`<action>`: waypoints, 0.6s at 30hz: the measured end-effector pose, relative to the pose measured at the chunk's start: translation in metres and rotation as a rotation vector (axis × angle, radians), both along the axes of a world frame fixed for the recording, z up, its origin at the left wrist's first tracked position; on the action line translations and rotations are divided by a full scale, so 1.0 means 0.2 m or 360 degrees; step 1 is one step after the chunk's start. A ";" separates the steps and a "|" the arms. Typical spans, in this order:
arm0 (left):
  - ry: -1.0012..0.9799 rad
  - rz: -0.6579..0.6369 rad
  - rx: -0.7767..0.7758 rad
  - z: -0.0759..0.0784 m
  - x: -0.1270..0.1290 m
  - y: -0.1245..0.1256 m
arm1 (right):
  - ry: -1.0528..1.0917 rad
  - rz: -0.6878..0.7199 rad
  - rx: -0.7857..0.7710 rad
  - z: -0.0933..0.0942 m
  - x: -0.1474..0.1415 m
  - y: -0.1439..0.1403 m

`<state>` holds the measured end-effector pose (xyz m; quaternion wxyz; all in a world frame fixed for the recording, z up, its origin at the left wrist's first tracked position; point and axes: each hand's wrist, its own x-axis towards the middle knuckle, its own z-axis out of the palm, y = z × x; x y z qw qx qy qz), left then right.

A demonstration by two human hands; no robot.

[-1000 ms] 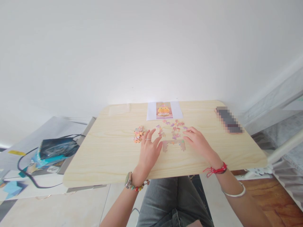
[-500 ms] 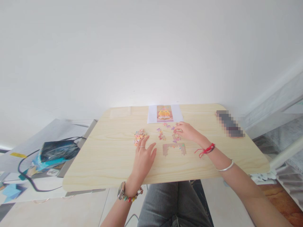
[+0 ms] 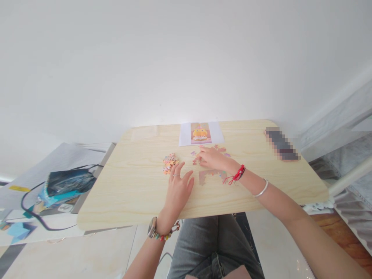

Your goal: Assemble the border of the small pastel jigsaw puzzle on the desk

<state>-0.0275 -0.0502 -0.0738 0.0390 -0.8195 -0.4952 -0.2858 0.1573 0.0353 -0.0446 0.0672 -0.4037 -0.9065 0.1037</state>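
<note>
Small flat puzzle pieces [image 3: 216, 149] in pink, purple and orange lie scattered loosely at the middle of the table [image 3: 130, 193], just in front of the reference picture [image 3: 200, 133], a white sheet printed with an orange figure on a pink ground. The right hand [image 3: 211, 158] reaches across this scatter with its fingers down on the pieces; whether it pinches one cannot be told, since the fingertips are too small to read. Just nearer than that hand sits the joined puzzle section [image 3: 212, 176], a low strip with notched, uneven edges, partly covered by the right wrist with its red cord bracelet. The left hand [image 3: 178, 188] rests flat on the tabletop, fingers spread, a ring on 1 finger, its fingertips just beside a second heap of pieces [image 3: 170, 162], mostly orange and yellow. The table is pale, smooth wood grain with rounded corners. A blurred dark object [image 3: 280, 144] lies near the far right corner, well apart from both hands. Left of the table, a lower surface carries a dark bag [image 3: 68, 182] and a black cable [image 3: 31, 215].
</note>
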 end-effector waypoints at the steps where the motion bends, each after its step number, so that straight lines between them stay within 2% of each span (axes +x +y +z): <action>1: 0.0000 0.0004 -0.0020 0.00 0.00 0.00 | -0.0005 0.0001 0.0014 -0.01 0.01 0.00; 10: 0.0023 0.0015 -0.0098 0.00 0.00 -0.02 | 0.0025 -0.0121 0.0019 -0.01 0.08 -0.01; 18: 0.0037 0.0001 -0.0014 -0.01 0.01 -0.02 | -0.0054 -0.0127 0.0044 0.03 0.15 0.01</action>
